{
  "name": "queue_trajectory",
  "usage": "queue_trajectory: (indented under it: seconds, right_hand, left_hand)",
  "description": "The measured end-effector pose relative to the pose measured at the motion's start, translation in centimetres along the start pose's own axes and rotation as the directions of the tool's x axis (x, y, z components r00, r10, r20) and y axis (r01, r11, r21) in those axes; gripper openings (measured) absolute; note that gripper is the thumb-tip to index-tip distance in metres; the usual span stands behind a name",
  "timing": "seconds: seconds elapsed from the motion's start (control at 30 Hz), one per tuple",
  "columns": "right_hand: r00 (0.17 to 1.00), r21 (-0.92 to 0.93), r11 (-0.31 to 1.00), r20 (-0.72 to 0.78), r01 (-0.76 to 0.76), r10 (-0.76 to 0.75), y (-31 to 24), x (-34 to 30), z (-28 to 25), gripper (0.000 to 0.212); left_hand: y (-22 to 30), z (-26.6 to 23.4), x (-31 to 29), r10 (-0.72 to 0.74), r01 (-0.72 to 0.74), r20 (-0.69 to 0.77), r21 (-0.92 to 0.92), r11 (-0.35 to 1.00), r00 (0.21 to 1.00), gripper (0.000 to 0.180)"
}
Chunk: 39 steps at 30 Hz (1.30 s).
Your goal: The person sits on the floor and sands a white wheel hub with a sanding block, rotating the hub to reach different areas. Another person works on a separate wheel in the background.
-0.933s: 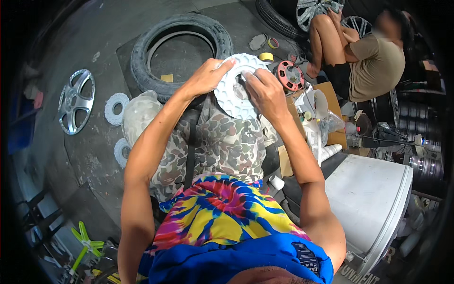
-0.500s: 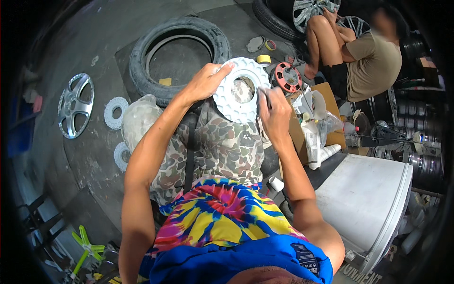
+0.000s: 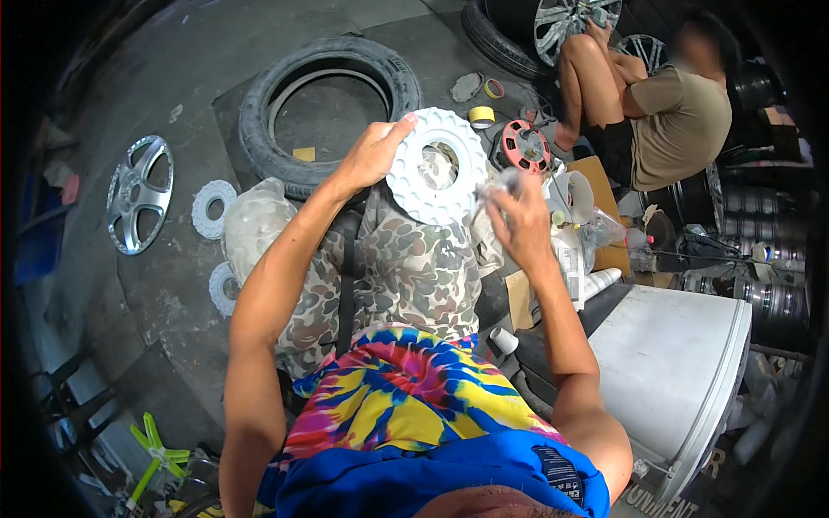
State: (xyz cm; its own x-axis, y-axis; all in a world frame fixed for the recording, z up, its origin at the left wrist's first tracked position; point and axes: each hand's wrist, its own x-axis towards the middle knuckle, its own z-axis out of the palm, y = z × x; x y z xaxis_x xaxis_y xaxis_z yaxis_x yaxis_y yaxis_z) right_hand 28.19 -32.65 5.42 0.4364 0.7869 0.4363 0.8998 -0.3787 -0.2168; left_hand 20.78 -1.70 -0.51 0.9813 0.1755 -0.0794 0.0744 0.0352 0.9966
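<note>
My left hand [image 3: 373, 157] is closed on the left edge of a pale grey ring [image 3: 411, 192], with its thumb on the upper face. The ring has a scalloped rim and a round central hole, and is held tilted above my camouflage-covered lap [image 3: 414, 268]. Just right of the ring is my right hand [image 3: 525, 221], apart from it, fingers curled. A small greyish piece shows blurred at its fingertips; its kind cannot be made out. Two similar rings, one an upper ring [image 3: 201, 222] and one a lower ring [image 3: 218, 298], lie on the floor at left.
A tyre [image 3: 259, 112] lies ahead, near yellow tape [image 3: 481, 114] and a red round part [image 3: 525, 147]. A silver wheel cover [image 3: 129, 205] is far left. Rightward stand a cluttered cardboard box [image 3: 613, 237] and a white bucket [image 3: 673, 354]. Another person [image 3: 682, 121] sits far right, handling a wheel.
My right hand has moved away from the ring's right edge, to the right and slightly down. The ring has shifted slightly left in my left hand. The other person's hand has moved a little.
</note>
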Motion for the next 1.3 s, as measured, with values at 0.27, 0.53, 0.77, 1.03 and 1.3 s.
queue_trajectory:
  seconds: [0.27,0.53,0.77,1.03,1.3]
  right_hand:
    - [0.921,0.195,0.974,-0.346,-0.114,0.177,-1.4,6.0,7.0,0.027]
    - [0.988,0.254,0.958,-0.109,0.13,-0.105,-3.9,7.6,5.5,0.041]
    - [0.986,0.192,0.968,-0.073,0.161,-0.149,-5.3,7.8,5.0,0.043]
    - [0.99,0.218,0.965,0.043,-0.144,0.137,-3.5,-0.2,2.7,0.036]
    - [0.962,0.214,0.968,-0.21,-0.13,0.176,-2.9,3.3,1.4,0.028]
  left_hand:
    - [-0.1,0.9,0.6,-0.055,0.061,-0.117,0.05,0.997,0.992,0.095]
    - [1.2,1.7,-0.4,0.023,-0.022,-0.202,0.008,1.0,0.979,0.102]
    - [0.4,1.3,-0.2,0.025,-0.014,-0.21,0.051,0.999,0.977,0.1]
    - [-0.8,0.8,0.0,0.026,-0.007,-0.192,0.098,0.995,0.981,0.093]
    - [-0.6,1.9,-0.1,0.013,-0.023,-0.171,-0.059,0.998,0.985,0.101]
